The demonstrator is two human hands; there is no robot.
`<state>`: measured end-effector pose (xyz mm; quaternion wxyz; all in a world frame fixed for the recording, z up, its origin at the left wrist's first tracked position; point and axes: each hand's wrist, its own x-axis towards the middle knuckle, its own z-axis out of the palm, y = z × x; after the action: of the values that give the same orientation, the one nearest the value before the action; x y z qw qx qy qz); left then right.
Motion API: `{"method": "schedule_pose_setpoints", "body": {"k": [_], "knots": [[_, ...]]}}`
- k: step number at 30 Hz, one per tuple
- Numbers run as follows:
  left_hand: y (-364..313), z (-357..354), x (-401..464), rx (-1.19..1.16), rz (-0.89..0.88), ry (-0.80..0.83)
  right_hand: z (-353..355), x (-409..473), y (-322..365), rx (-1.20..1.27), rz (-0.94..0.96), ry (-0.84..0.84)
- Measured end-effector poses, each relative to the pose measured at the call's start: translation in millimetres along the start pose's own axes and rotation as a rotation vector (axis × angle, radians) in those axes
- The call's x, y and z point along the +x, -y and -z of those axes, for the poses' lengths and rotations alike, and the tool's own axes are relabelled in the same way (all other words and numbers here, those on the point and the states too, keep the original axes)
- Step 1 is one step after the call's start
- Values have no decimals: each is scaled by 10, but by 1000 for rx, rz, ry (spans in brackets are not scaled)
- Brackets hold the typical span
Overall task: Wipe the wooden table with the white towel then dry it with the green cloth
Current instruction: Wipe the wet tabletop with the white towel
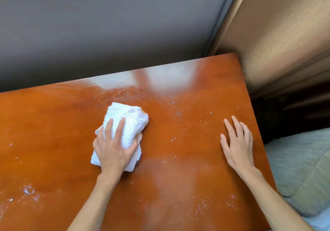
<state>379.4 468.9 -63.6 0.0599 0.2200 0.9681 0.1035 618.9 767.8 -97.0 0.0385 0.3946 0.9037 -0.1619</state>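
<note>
The glossy reddish wooden table [53, 132] fills most of the view, with water droplets scattered over its middle, right and near-left parts. A folded white towel [128, 122] lies near the table's centre. My left hand [114, 148] lies on top of it, fingers straight over the cloth and thumb hooked round its right edge. Near the table's right edge my right hand [237, 145] rests flat on the wood, fingers spread. No green cloth is in view.
A grey wall [107, 25] runs behind the table's far edge. A beige textured panel [285, 34] stands at the back right corner. A grey-green cushion [303, 168] lies just past the table's right edge.
</note>
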Motion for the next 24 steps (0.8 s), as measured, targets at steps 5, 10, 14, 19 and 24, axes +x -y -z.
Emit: {"method": "schedule_pose_setpoints", "body": {"k": [5, 10, 14, 19, 24], "knots": [[34, 111, 819, -39, 173, -27, -60, 9, -66, 19, 31, -40], [-189, 32, 1230, -18, 226, -60, -88, 8, -62, 46, 23, -53], [-566, -91, 1219, -45, 168, -28, -66, 7, -49, 69, 17, -40], [-1320, -256, 855, -52, -94, 76, -57, 9, -50, 62, 25, -21], [-1604, -326, 188, -14, -416, 195, -13, 0, -78, 93, 25, -19]]}}
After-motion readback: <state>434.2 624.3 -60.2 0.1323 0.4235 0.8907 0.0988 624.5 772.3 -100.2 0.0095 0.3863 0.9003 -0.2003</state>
